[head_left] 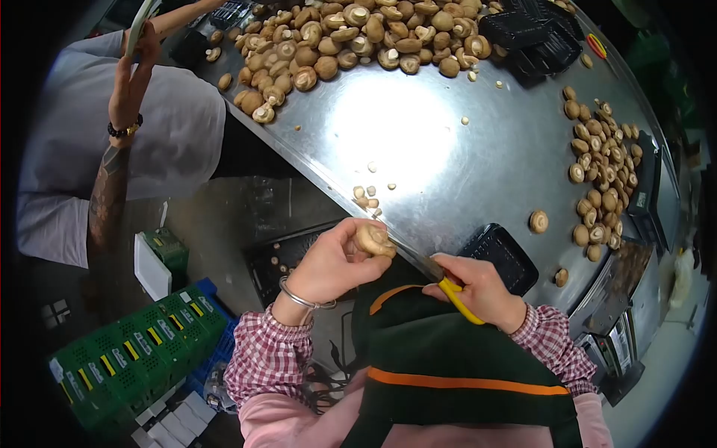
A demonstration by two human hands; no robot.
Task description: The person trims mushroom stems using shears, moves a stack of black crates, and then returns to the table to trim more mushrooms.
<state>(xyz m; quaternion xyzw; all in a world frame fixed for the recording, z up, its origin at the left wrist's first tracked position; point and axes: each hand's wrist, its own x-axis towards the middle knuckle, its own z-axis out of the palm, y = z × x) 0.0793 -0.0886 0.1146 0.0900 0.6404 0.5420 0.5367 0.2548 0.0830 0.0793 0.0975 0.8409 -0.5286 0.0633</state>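
My left hand (336,261) is closed around a shiitake mushroom (376,240), held over the near edge of the metal table (314,127). In my right hand (482,287) is a pair of scissors (459,300) with yellow handles, its blades pointing at the mushroom. The blade tips come close to the mushroom's near side. Just beyond my left hand, several cut stems (366,198) lie at the table edge. A black plastic tray (502,257) sits beside my right hand.
A large mushroom heap (358,37) covers the far side, with stacked black trays (530,33) beside it. A smaller mushroom pile (601,172) lies to the right. Another person (142,134) stands at left, holding a phone-like object. Green crates (142,351) stand on the floor.
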